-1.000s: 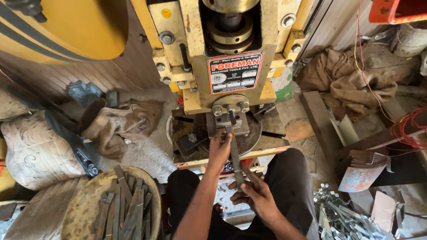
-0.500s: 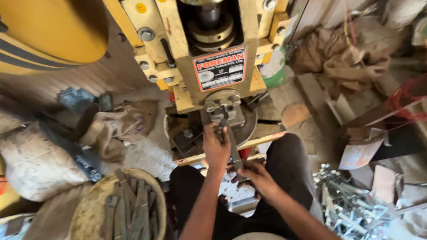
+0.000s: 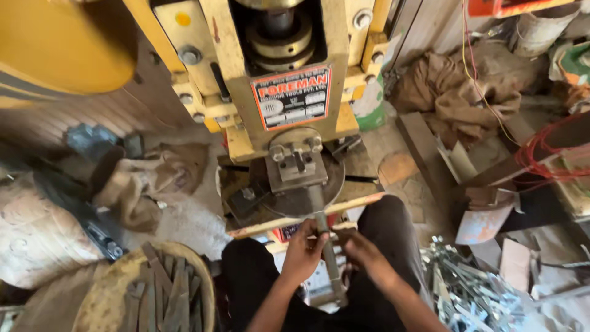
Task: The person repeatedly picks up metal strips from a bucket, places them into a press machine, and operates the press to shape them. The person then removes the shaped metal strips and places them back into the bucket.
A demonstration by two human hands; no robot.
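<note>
Both hands grip a metal strip at lower centre: left hand and right hand have fingers closed around it. Its far end lies under the press die; best keep it flat, straight, fingers well back.

Both hands, left hand and right hand, grip a metal strip (under a yellow press).

A long, flat grey metal strip lies lengthwise, its far end under the yellow press's die block, its near end over the lap
</note>
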